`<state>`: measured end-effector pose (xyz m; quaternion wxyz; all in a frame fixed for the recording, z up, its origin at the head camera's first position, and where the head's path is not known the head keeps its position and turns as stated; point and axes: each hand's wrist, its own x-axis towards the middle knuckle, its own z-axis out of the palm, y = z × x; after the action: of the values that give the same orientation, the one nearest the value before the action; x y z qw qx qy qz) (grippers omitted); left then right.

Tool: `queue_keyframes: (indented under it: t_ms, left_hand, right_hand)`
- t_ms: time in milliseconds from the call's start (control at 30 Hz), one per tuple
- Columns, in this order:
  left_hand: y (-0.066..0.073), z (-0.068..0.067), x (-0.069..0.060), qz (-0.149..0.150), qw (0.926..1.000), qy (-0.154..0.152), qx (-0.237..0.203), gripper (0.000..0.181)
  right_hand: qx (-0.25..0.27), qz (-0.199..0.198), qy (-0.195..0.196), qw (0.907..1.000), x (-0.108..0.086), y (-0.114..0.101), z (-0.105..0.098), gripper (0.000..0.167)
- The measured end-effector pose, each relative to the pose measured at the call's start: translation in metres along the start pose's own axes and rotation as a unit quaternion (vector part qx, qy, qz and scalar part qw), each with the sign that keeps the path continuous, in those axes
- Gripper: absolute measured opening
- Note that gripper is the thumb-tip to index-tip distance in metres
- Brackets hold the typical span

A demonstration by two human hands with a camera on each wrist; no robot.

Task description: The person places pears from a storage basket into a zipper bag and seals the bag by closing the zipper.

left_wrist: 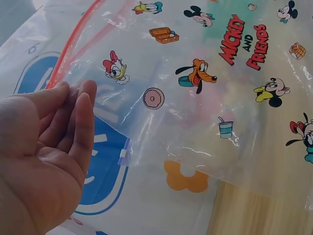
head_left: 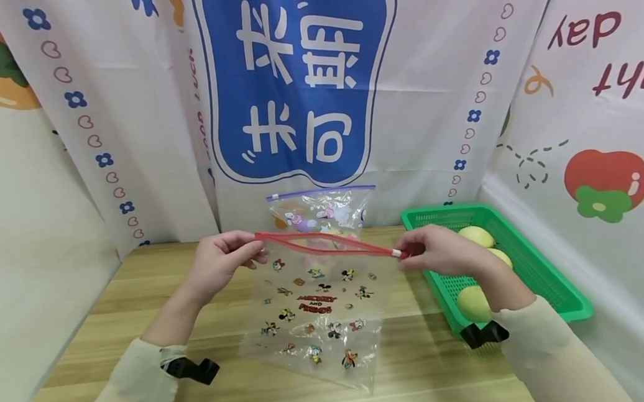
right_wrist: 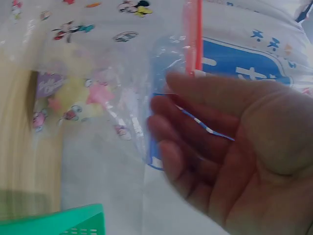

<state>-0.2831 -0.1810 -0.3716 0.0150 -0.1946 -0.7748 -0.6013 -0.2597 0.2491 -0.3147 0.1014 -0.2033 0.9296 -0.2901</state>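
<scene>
From far off, I see the left hand (head_left: 219, 258) pinch one end of the red zip top (head_left: 325, 253) on a clear Mickey and Friends bag (head_left: 317, 326). It hangs in the middle of the head view. The right hand (head_left: 443, 248), well apart, pinches the other end by the white slider (head_left: 396, 253). The red top gapes a bit. Behind it I see a purple-topped bag (head_left: 321, 192). At right, a green basket (head_left: 528, 261) holds pale yellow fruits (head_left: 473, 304).
</scene>
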Motion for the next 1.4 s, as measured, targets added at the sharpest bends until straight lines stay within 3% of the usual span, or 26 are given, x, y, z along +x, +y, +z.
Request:
queue_keyframes:
  t_ms: [100,267,467,633,767,867,1000,1067,1100,1167,1400]
  left_hand:
    - [-0.002,0.0,-0.002,-0.009,0.9998,-0.012,-0.008,0.029]
    - [-0.001,0.009,-0.004,-0.006,0.999,-0.043,-0.013,0.025]
    - [0.002,0.019,-0.007,-0.004,0.999,-0.043,-0.004,0.026]
    - [0.002,0.022,-0.008,0.023,0.999,-0.027,0.028,0.025]
    - [0.004,0.025,-0.009,0.06,0.9956,-0.027,0.067,0.038]
    - [0.006,0.027,-0.01,0.121,0.9833,-0.037,0.131,0.041]
    - [0.007,0.029,-0.01,0.237,0.9461,-0.042,0.217,0.03]
    - [0.007,0.029,-0.009,0.275,0.9295,-0.038,0.243,0.027]
    - [0.007,0.03,-0.009,0.282,0.9251,-0.035,0.252,0.025]
    - [0.008,0.029,-0.01,0.282,0.9225,-0.026,0.262,0.022]
    - [0.012,0.03,-0.011,0.254,0.9336,-0.01,0.253,0.019]
  right_hand:
    - [0.006,0.007,0.035,0.9993,0.002,0.002,0.003,0.004]
    - [0.022,-0.011,0.057,0.9981,0.008,-0.004,0.012,0.006]
    - [0.016,-0.011,0.062,0.9978,0.014,-0.01,0.018,0.008]
    - [0.014,-0.009,0.061,0.998,0.016,-0.009,0.022,0.006]
    - [0.01,-0.009,0.06,0.9981,0.018,-0.009,0.024,0.008]
    - [0.008,-0.007,0.057,0.9983,0.019,-0.009,0.024,0.009]
    - [0.009,-0.004,0.054,0.9985,0.018,-0.01,0.024,0.009]
    - [0.009,-0.004,0.054,0.9985,0.018,-0.009,0.024,0.009]
    - [0.009,-0.003,0.054,0.9985,0.018,-0.009,0.024,0.009]
    - [0.011,-0.002,0.054,0.9985,0.018,-0.009,0.024,0.01]
    - [0.009,0.004,0.06,0.9982,0.018,-0.009,0.023,0.01]
